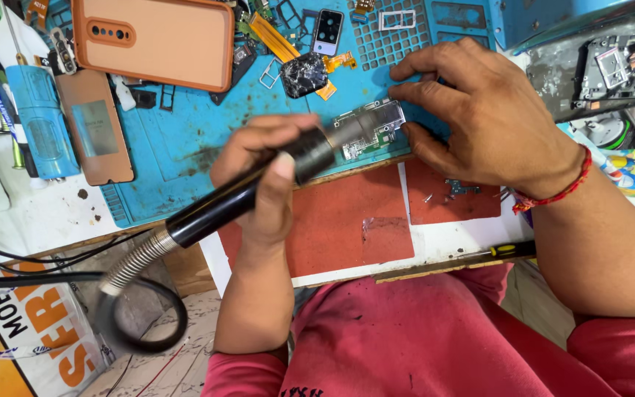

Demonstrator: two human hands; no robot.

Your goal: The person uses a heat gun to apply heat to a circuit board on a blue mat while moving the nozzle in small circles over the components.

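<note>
Wrapped around the black handle of a hot-air wand [259,192], the left hand [262,180] is closed firmly on it. That wand runs from lower left to upper right, its metal nozzle ending just over the small circuit board [370,131] on the blue work mat [178,140]. Fingertips of the right hand [479,117] press the board's right edge, the nearer of the 2 hands.
</note>
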